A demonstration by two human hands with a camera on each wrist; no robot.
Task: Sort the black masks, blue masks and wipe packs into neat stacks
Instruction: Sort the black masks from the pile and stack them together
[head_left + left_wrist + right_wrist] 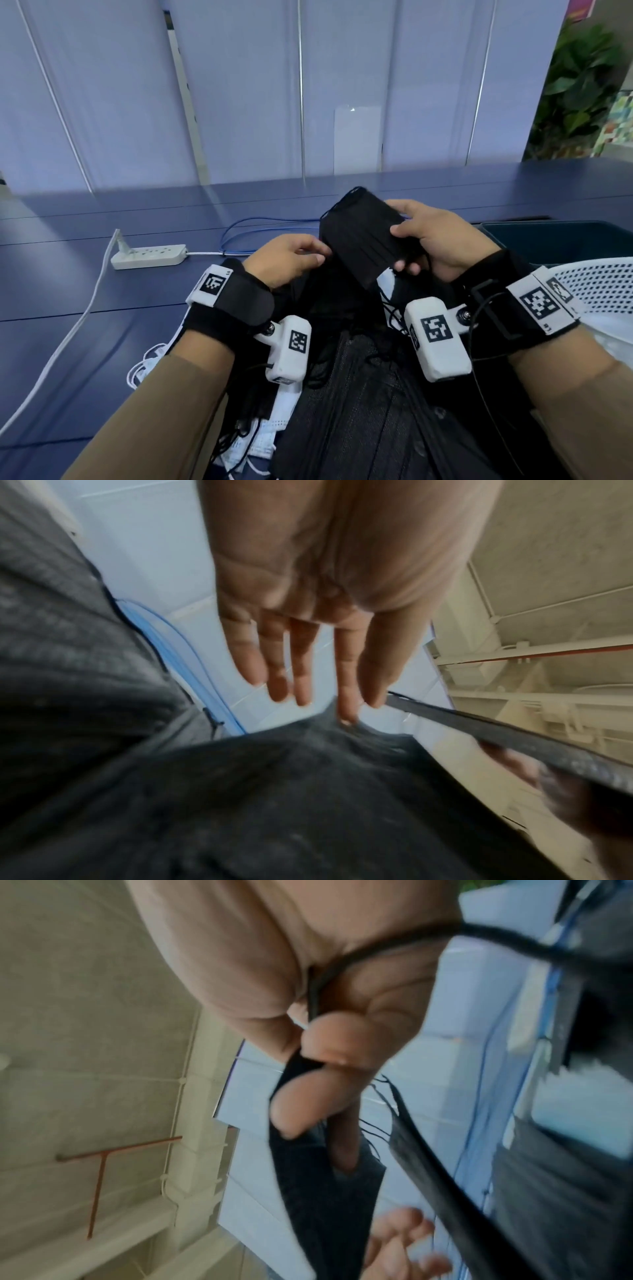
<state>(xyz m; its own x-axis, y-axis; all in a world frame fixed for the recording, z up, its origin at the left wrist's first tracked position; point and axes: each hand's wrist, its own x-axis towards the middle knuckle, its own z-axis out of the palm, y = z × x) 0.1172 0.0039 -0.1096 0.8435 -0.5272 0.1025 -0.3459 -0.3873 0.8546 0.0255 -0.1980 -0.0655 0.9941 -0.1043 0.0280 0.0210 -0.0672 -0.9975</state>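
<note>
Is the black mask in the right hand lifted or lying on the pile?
Lifted: right hand pinches the black mask, tilted above the pile.

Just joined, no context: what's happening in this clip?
A person is sorting masks at a dark blue table. The right hand grips one black mask, lifted above the pile of black masks. The left hand is at the mask's left edge, fingers straight. Blue masks lie under the pile.

Left hand (329, 593) is reaching down from top centre, fingers (301, 666) straight and spread, index tip touching crumpled black mask fabric (274, 791) filling lower frame. Blue cable (192, 653) is looping at left.
</note>
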